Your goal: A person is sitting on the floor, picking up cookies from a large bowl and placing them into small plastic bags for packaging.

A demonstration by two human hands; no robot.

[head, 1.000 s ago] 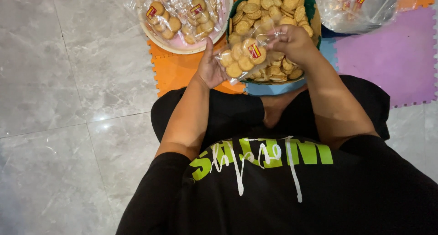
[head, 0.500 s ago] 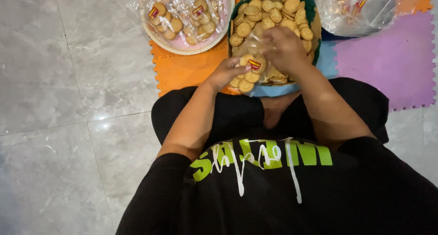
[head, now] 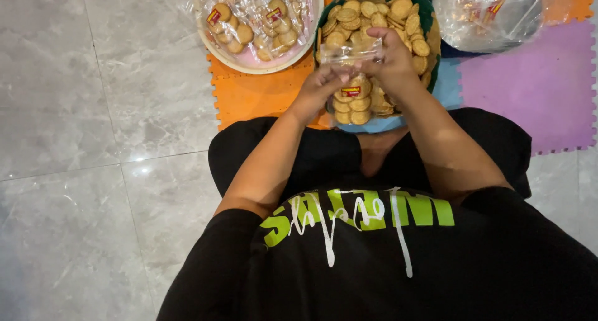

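Seated on a grey marble-look floor [head: 93, 109], a person in a black shirt holds a small clear plastic bag of biscuits [head: 354, 97] in both hands, above the near edge of a green bowl [head: 430, 13]. The bag is transparent and crinkled, packed at the bottom with round, golden-brown biscuits stacked in a tight cluster, and carries a small red and yellow label on its front. Its empty upper part is stretched flat and glossy between the two hands. The left hand [head: 324, 87] grips the bag's left side, fingers closed on the plastic, while the right hand [head: 395, 62] pinches the top right of the bag, fingers clamped on the film. The green bowl beneath is heaped with loose biscuits [head: 374, 13] of the same kind. To its left, a pale round tray [head: 249, 62] holds several filled bags [head: 255, 16] with the same labels. At the upper right lies a heap of empty clear bags [head: 486, 13]. Bowl and tray rest on interlocking foam mats, orange [head: 249, 97] on the left and purple [head: 529, 78] on the right.
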